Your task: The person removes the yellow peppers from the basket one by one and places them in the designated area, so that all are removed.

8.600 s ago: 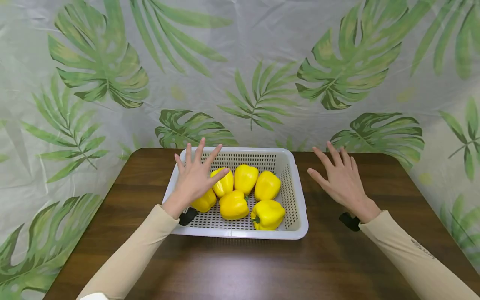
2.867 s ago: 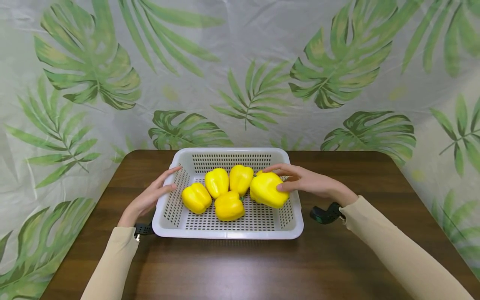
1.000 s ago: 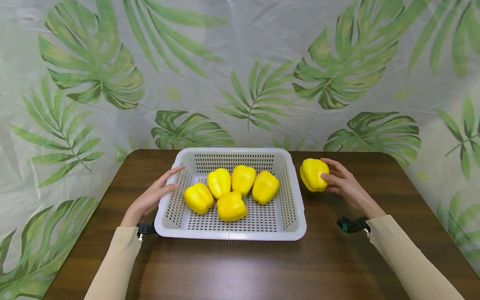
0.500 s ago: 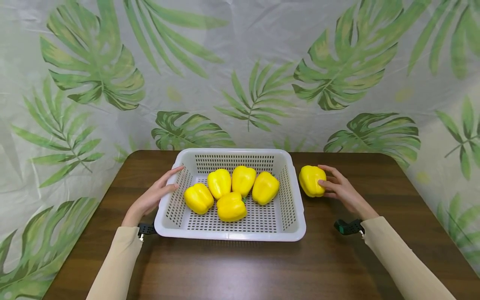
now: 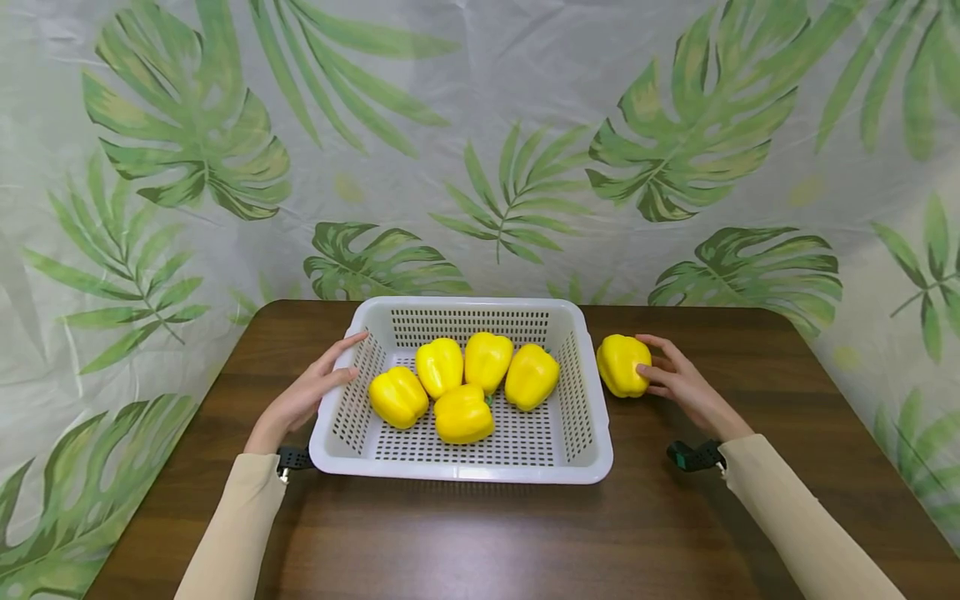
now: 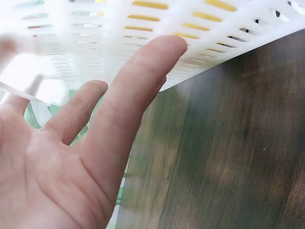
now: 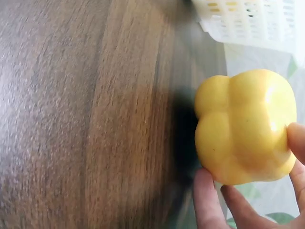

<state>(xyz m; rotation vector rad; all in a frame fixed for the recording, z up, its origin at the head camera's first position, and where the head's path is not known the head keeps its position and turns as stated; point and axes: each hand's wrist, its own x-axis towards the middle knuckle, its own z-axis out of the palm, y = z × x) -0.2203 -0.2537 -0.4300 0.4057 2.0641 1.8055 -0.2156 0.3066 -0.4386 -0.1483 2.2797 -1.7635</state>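
Observation:
A white slotted plastic basket (image 5: 459, 472) holds several yellow bell peppers (image 5: 463, 414). At its left side my left hand (image 5: 300, 396) holds the rim, thumb and index finger lying over it. The left wrist view shows other fingers (image 6: 128, 100) below the rim along the outer slotted wall (image 6: 109, 52). Right of the basket, my right hand (image 5: 686, 387) grips another yellow bell pepper (image 5: 624, 367) from its right side. In the right wrist view this pepper (image 7: 248, 126) shows its lobed end, with thumb and fingers (image 7: 207, 200) around the far side.
The dark wooden table (image 5: 480, 542) extends in front of and beside the basket. Behind it hangs a pale cloth (image 5: 525, 100) printed with green leaves. Black straps with small devices (image 5: 693, 456) sit at both wrists.
My right hand has carried one pepper out of the basket to the table on its right and lowered it slightly. Over the last second my left hand has stayed at the basket's left rim.

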